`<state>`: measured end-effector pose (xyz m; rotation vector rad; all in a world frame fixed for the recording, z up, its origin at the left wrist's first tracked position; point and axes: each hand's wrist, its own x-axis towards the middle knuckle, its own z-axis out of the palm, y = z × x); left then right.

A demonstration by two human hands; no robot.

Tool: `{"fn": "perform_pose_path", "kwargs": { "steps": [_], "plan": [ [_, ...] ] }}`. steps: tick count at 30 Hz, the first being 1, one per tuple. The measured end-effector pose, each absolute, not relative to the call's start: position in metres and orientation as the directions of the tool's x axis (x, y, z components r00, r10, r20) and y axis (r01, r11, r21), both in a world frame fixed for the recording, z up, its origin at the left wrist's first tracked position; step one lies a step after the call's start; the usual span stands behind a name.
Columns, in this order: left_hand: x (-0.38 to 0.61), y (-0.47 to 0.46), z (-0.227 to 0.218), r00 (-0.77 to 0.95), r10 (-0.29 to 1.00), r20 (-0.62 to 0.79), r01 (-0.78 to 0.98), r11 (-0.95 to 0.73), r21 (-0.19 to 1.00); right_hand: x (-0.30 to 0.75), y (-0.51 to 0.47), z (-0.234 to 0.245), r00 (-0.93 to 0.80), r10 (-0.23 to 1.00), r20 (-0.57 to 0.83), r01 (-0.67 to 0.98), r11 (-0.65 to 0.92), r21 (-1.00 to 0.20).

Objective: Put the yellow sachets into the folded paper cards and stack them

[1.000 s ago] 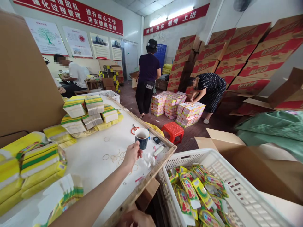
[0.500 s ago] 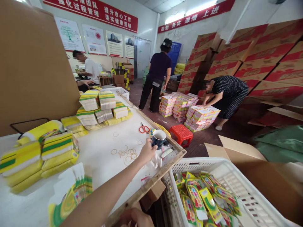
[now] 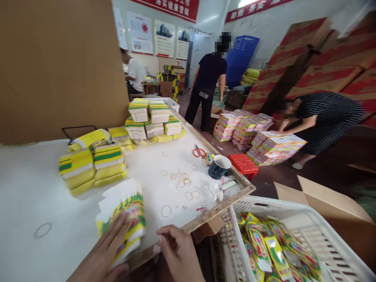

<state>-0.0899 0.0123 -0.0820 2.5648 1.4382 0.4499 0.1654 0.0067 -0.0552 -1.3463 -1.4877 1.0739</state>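
Observation:
My left hand lies at the bottom edge with its fingers stretched flat on a loose stack of yellow and green packets near the front of the white table. My right hand hovers at the table's wooden front rim, fingers curled in a pinch; what it holds is too small to make out. A dark blue mug stands alone by the table's right rim, beside red scissors. Several rubber bands lie scattered between the mug and my hands.
Bundled packet stacks and a farther pile sit on the table before a tall cardboard sheet. A white crate of packets stands at lower right, with a red stool beyond. Three people work behind, among cartons.
My left hand has let go of the mug, which now stands on the table, and has drawn back onto the packet stack. My right hand has come up by the table rim. The view has swung left.

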Motion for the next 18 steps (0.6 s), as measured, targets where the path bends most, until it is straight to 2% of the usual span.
{"fn": "perform_pose_path", "kwargs": {
  "steps": [4, 7, 9, 12, 14, 16, 17, 18],
  "plan": [
    [-0.081, 0.013, -0.044, 0.41, 0.911, 0.03, 0.802, -0.376, 0.464, 0.151, 0.009, -0.036, -0.177, 0.984, 0.022, 0.282, 0.072, -0.957],
    [-0.086, 0.017, -0.02, 0.461, 0.887, 0.005, 0.743, -0.389, 0.544, 0.144, 0.009, -0.029, -0.197, 0.98, 0.004, 0.271, 0.058, -0.961],
    [-0.089, 0.014, -0.013, 0.484, 0.859, 0.168, 0.69, -0.493, 0.53, 0.137, 0.008, -0.024, -0.194, 0.981, -0.029, 0.23, 0.017, -0.973],
    [-0.081, 0.002, -0.012, 0.452, 0.702, 0.55, 0.636, -0.686, 0.353, 0.127, 0.011, -0.014, -0.208, 0.972, -0.11, 0.049, -0.102, -0.994],
    [-0.066, -0.009, -0.015, 0.491, 0.577, 0.653, 0.565, -0.781, 0.265, 0.123, 0.014, -0.009, -0.25, 0.958, -0.143, -0.117, -0.176, -0.977],
    [-0.049, -0.019, -0.016, 0.507, 0.549, 0.664, 0.476, -0.821, 0.315, 0.126, 0.016, -0.008, -0.265, 0.952, -0.152, -0.202, -0.209, -0.957],
    [-0.041, -0.022, -0.017, 0.427, 0.579, 0.694, 0.444, -0.803, 0.397, 0.129, 0.016, -0.009, -0.255, 0.955, -0.154, -0.2, -0.208, -0.957],
    [-0.036, -0.025, -0.016, 0.27, 0.688, 0.674, 0.428, -0.712, 0.556, 0.132, 0.015, -0.012, -0.238, 0.959, -0.153, -0.176, -0.198, -0.964]
  ]
}}
